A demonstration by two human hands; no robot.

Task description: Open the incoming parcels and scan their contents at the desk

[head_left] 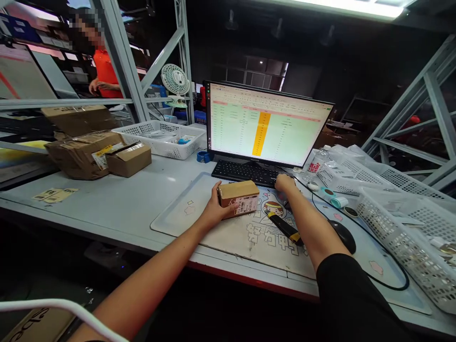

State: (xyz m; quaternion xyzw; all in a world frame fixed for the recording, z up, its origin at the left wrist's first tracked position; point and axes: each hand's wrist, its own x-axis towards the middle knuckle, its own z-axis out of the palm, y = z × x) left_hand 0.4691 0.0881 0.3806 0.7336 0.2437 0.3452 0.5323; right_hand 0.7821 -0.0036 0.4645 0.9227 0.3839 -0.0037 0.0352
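My left hand [215, 209] is closed around the left end of a small brown cardboard box [237, 187]. A white printed label [246, 205] faces me on the box, which rests on the desk mat [199, 223]. At the right end of the black keyboard [245, 172] is my right hand [285, 184], seen from behind with its fingers mostly hidden. Between my forearms lies a black and yellow utility knife [284, 228]. The monitor [267, 126] behind the keyboard shows a spreadsheet with an orange column.
Cardboard boxes [83, 149] and a white basket [167, 137] stand on the left. White baskets [402, 232], a plastic bottle [317, 161], tape rolls [338, 203] and a mouse [342, 235] are on the right. Beyond the metal frame stands a person in red [105, 71].
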